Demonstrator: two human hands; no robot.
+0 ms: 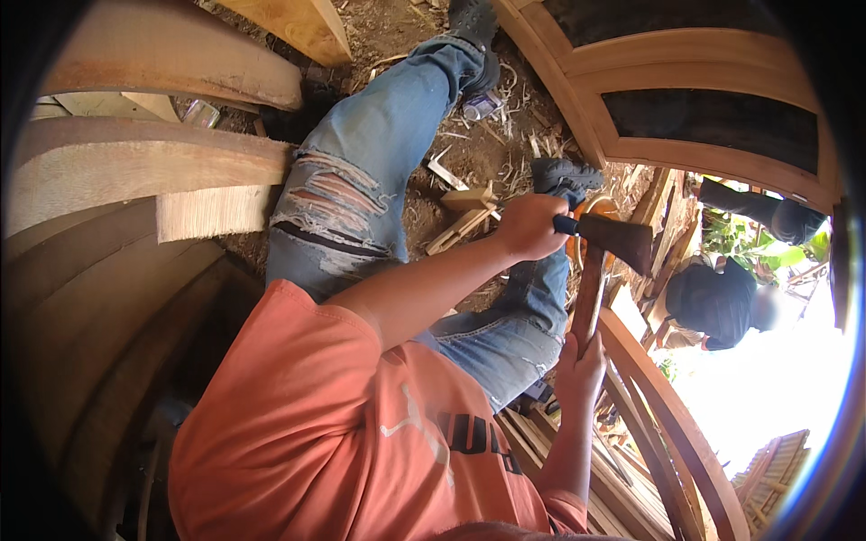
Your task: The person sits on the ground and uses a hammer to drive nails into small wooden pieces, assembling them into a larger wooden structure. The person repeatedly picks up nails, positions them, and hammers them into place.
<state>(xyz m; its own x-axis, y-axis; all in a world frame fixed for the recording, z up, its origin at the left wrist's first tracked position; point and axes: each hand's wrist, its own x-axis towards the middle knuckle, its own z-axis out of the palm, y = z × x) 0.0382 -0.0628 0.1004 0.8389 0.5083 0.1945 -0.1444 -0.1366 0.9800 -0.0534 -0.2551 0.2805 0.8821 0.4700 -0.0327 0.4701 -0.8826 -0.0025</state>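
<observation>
My right hand (580, 368) is closed round the wooden handle of a hatchet (589, 302). The hatchet's dark, rusty head (621, 242) points up and away to the right, its broad edge outermost. My left hand (532, 227) makes a fist at the blunt side of that head. From this fist sticks a short blue piece (566, 224), like the end of a tool handle, touching or nearly touching the hatchet head. The rest of it is hidden in my fingers. Behind the hatchet head, partly covered, shows a yellow ring-shaped thing (613, 209).
Curved wooden pieces (144, 167) stand at the left by my knee. A panelled wooden frame (586, 99) leans at the upper right. Chips and offcuts (465, 203) litter the dirt ground between my legs. Long boards (622, 496) lie at the lower right. Beyond, another person (713, 302) bends over.
</observation>
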